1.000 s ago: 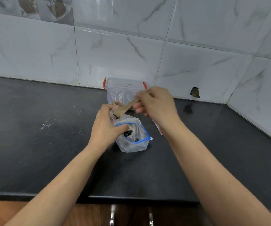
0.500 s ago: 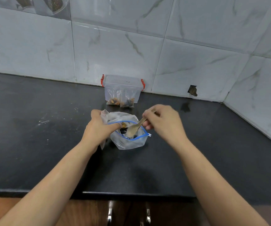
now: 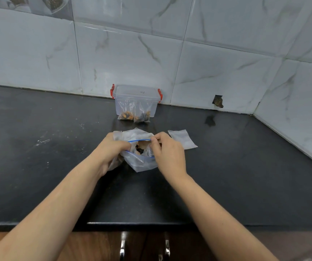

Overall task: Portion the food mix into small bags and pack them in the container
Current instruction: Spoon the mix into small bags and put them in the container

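Lowered since a second ago, the wooden spoon (image 3: pixel 144 143) now dips into the blue-zip bag (image 3: pixel 142 162), where it was raised toward the container before.

Right hand (image 3: pixel 167 154) fingers curl round the spoon's handle at the bag's right rim, the spoon's bowl lying inside the mouth among dark and orange pieces of food mix (image 3: pixel 139 150). Left hand (image 3: pixel 112 150) fingers pinch the bag's left rim together with a small clear bag (image 3: pixel 118 135) bunched beside it. Just right of the blue-zip bag an empty small bag (image 3: pixel 182 138) lies flat on the black counter (image 3: pixel 245 166). Behind the bag, against the tiled wall (image 3: pixel 132 59), stands the lidded container (image 3: pixel 136 97) with red clips, two filled small bags (image 3: pixel 134 114) leaning at its front. Counter stretches bare to the bag's left, right and toward the near edge.
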Demonstrator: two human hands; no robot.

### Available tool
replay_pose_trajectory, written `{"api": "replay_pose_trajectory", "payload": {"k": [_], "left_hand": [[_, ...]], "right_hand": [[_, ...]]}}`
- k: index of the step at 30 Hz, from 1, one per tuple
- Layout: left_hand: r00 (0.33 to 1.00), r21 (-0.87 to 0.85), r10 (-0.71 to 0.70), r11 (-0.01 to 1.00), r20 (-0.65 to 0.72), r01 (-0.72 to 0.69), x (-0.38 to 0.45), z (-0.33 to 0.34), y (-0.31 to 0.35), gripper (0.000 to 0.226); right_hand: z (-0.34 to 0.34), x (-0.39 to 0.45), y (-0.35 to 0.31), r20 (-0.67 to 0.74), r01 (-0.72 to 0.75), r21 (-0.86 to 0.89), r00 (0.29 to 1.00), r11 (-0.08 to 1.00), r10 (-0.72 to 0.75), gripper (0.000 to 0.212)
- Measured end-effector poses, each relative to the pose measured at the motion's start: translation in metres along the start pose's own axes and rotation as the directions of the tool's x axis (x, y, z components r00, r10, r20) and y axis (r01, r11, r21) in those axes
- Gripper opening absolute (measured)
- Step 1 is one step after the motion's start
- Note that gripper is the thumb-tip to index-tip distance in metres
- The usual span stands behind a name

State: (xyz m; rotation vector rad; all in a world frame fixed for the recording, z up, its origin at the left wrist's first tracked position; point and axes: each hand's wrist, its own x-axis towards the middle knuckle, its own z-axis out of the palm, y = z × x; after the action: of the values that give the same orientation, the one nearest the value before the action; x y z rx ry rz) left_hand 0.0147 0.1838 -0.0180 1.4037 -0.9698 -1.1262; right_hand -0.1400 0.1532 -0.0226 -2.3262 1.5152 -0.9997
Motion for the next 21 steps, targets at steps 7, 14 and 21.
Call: {"api": "replay_pose_trajectory", "payload": {"k": [7, 14, 21], "left_hand": [[0.999, -0.050, 0.009, 0.999, 0.044, -0.007, -0.002, 0.005, 0.005, 0.024], [0.994, -0.114, -0.005, 0.993, 0.111, 0.018, 0.003, 0.009, 0.000, 0.034], [0.990, -0.140, 0.011, 0.990, 0.142, 0.009, 0.000, 0.011, 0.000, 0.032]], "right_hand": [[-0.004, 0.007, 0.002, 0.057, -0.171, 0.124, 0.985, 0.977, 0.165, 0.023], [-0.015, 0.008, 0.008, 0.297, -0.524, 0.436, 0.851, 0.732, 0.433, 0.030], [-0.026, 0.004, 0.004, 0.520, -0.723, 0.489, 0.691, 0.488, 0.503, 0.022]]}}
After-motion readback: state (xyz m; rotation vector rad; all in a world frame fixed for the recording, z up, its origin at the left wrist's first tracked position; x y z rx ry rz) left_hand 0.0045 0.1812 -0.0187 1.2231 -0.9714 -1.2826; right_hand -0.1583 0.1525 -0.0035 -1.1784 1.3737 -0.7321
